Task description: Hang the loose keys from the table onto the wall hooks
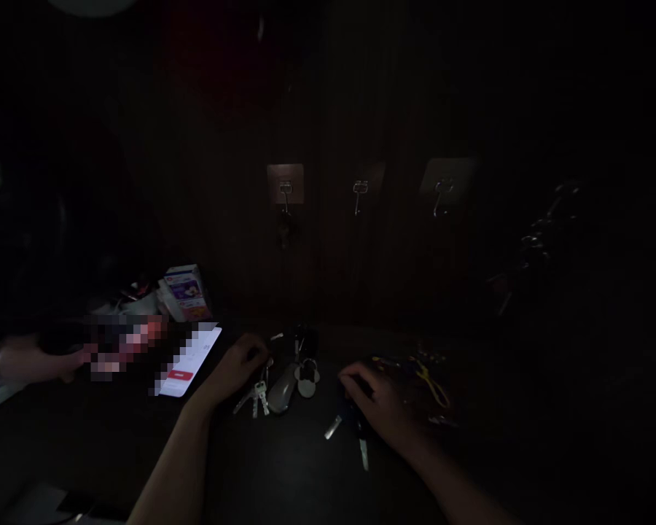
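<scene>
My left hand (240, 364) is curled, its fingertips closed at the ring of a bunch of silver keys (259, 399) on the dark tabletop. Just right of those keys lie a smooth grey oval fob (283, 390) and a pale rounded keychain piece (307, 381). My right hand (380, 397) has its thumb and fingers pinched together over a second bunch of keys; one blade (333, 427) points toward me at the left, another (364, 453) sticks out below. Shadow hides the heads of these keys.
Three hooks (286, 188) sit on the dark wall, something dark hanging from the left one. A lit phone (192, 364) and a small box (187, 292) are at left, near another person's hand (27, 359). Right of my right hand lies a yellow loop (434, 383) among small items.
</scene>
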Available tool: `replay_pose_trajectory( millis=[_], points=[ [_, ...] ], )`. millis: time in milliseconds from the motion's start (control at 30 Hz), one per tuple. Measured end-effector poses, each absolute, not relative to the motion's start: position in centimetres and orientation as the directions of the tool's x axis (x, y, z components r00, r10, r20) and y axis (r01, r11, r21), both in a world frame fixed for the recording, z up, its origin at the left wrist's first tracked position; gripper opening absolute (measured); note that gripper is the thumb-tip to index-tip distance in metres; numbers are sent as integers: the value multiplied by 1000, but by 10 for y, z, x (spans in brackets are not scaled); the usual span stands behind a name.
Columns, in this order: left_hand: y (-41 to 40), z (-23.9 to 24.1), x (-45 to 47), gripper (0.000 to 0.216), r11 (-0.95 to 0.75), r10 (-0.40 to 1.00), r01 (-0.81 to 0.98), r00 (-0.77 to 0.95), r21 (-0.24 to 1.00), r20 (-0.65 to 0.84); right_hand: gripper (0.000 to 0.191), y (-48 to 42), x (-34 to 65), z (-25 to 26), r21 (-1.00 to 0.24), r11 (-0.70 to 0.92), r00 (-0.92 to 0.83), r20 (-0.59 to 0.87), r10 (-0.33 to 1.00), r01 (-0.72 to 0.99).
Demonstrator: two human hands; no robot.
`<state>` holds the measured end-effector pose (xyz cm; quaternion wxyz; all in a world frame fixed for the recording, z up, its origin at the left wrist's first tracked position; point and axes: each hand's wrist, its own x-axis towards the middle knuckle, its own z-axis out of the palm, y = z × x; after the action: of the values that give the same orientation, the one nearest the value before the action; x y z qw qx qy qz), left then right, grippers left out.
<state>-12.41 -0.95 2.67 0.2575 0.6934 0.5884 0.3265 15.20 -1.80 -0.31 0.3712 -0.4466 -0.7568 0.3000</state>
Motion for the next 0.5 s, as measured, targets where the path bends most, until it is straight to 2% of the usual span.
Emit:
replay_pose_trajectory(
  millis=[133,233,367,500],
  points=[
    [-10,33,-119,15,-162,980,577,2,801,197,23,-18,152,-4,-791,413,-318,290,903,451],
    [-10,34,-113,15,-140,980,428,-71,893,187,22,-17,152,-5,-782,425,-317,303,899,456],
    [-11,33,-99,18,-92,990,87,-101,992,100,22,-18,152,-5,-772,431,-318,309,896,467],
    [-14,34,-84,20,-8,1000,-278,-13,961,4,22,-19,152,-3,-776,434,-320,311,895,458]
  ],
)
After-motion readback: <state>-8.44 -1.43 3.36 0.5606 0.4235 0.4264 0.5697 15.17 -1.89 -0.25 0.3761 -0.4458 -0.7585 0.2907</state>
